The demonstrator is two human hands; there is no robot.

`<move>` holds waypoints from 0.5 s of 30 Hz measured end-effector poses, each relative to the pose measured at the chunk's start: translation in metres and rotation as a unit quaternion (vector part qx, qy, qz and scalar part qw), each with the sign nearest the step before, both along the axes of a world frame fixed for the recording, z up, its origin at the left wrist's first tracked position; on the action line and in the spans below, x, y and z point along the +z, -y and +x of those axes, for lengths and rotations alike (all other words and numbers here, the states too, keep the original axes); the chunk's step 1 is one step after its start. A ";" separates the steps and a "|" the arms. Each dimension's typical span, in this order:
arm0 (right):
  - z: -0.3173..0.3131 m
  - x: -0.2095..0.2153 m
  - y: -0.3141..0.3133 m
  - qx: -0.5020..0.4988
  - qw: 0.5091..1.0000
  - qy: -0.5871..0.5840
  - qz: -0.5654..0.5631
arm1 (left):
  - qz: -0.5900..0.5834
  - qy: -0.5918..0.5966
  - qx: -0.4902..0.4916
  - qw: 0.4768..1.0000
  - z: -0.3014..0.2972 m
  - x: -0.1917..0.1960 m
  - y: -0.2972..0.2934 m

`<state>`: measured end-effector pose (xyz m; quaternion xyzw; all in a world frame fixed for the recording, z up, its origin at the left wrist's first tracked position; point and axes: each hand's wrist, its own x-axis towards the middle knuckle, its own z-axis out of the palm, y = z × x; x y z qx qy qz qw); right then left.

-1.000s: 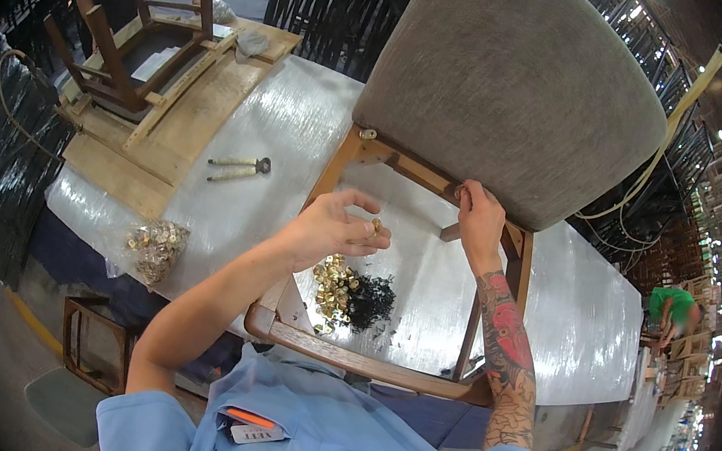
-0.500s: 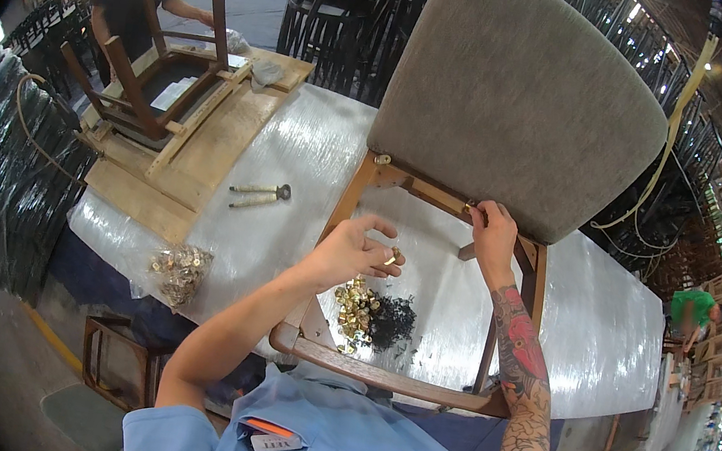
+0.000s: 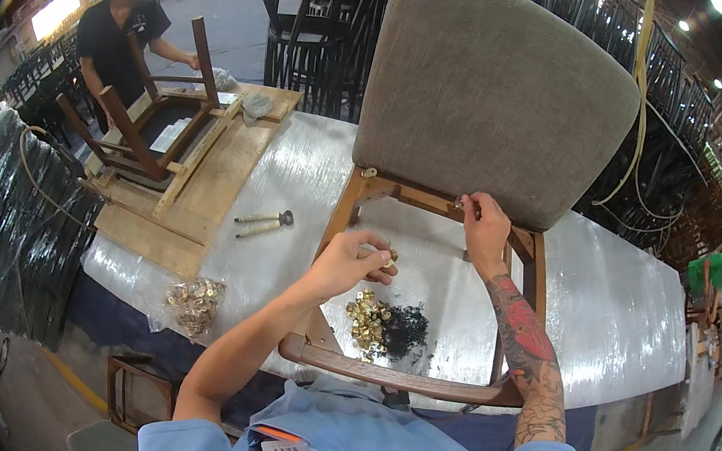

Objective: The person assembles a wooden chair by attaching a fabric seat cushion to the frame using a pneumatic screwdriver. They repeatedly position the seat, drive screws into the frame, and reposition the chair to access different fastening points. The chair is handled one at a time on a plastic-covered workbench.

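A wooden chair frame point(image 3: 414, 376) lies on the wrapped table, with a grey upholstered panel point(image 3: 497, 88) standing at its far side. My left hand point(image 3: 347, 263) hovers over the frame's opening, fingers curled around small brass-coloured metal fittings point(image 3: 390, 259). Along the far rail point(image 3: 424, 199), my right hand point(image 3: 484, 228) pinches a small metal fitting point(image 3: 460, 204) against the wood. Another such fitting point(image 3: 369, 173) sits at the rail's left corner. Inside the frame lie a pile of brass-coloured fittings point(image 3: 366, 322) and a heap of small black pieces point(image 3: 407, 330), probably screws.
Pincers point(image 3: 264, 224) with pale handles lie left of the frame. A clear bag of fittings point(image 3: 193, 306) rests near the table's front edge. On a plywood board point(image 3: 169, 232), an upturned chair point(image 3: 141, 128) stands beside a co-worker point(image 3: 121, 39). Black chairs point(image 3: 322, 38) are stacked behind.
My view has shifted, so the scene sits differently in the picture. My left fingers have drawn closer together over the fittings. My right hand stays at the far rail.
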<state>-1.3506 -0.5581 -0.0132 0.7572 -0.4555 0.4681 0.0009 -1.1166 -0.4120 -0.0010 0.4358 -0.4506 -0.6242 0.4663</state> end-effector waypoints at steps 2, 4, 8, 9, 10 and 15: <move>0.010 0.015 -0.010 0.046 0.998 0.032 0.023 | -0.012 -0.011 0.020 1.000 0.002 -0.008 0.002; 0.023 0.034 -0.034 0.156 0.982 0.023 0.106 | -0.025 -0.016 0.052 0.998 0.004 -0.013 0.004; 0.045 0.039 -0.076 0.281 0.897 0.083 0.330 | -0.070 0.062 0.059 0.994 -0.009 0.009 0.009; 0.051 0.049 -0.088 0.286 0.883 0.072 0.365 | -0.103 0.028 0.063 0.992 -0.005 -0.004 0.010; 0.053 0.052 -0.097 0.276 0.873 0.109 0.388 | -0.111 0.011 0.065 0.992 -0.008 -0.005 0.010; 0.042 0.054 -0.107 0.316 0.861 0.137 0.374 | -0.115 0.009 0.083 0.990 -0.012 0.011 -0.004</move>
